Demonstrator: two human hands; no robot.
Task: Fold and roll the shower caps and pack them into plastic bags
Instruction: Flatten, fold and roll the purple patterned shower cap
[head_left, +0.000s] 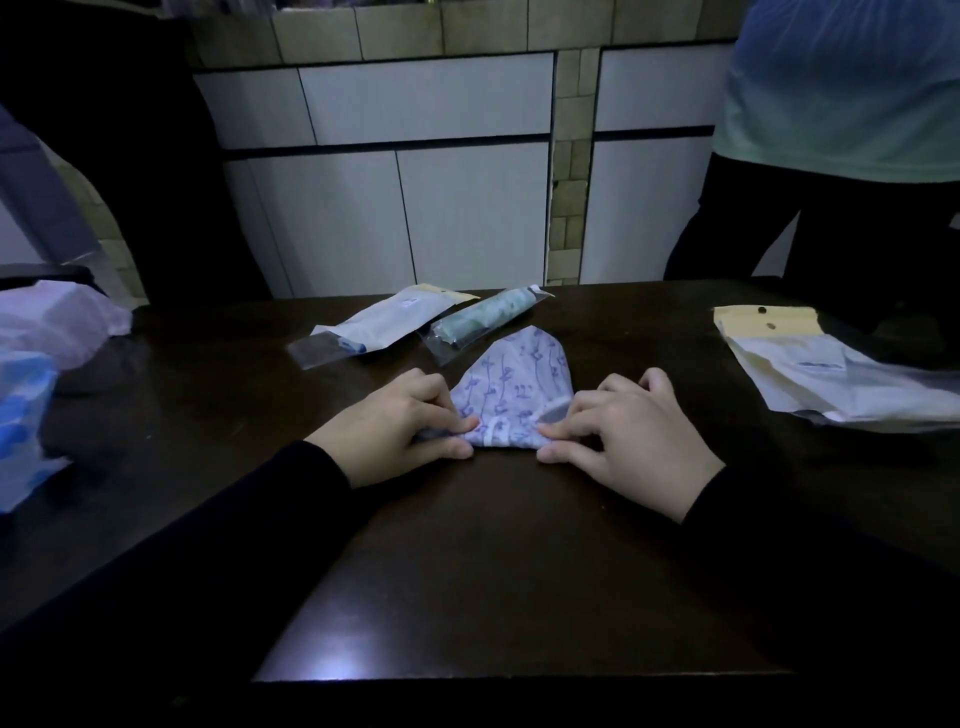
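- The left hand (402, 423) is pinching the near left corner of the shower cap (511, 392), thumb and fingertips closed on the fabric.
- The right hand (626, 428) is gripping the near right corner in the same way, fingers curled down and pressing the fold against the table (467, 571).
- The cap is lying flat between the two hands, folded into a wedge, pale with a purple print, its rounded end pointing toward the far edge.
- Both black sleeves (249, 525) are resting on the dark tabletop, reaching in from the near edge.
- Just beyond the cap, near the far edge, a packed bag (485, 317) holding a green roll is lying at a slant, and a flat bag (382, 325) is lying beside it to the left.
- Toward the far right corner, a stack of empty plastic bags (815, 364) with yellow headers is sitting.
- At the left edge, loose pale and blue plastic (36, 364) is piled.
- A second person (831, 156) is standing behind the far right corner.
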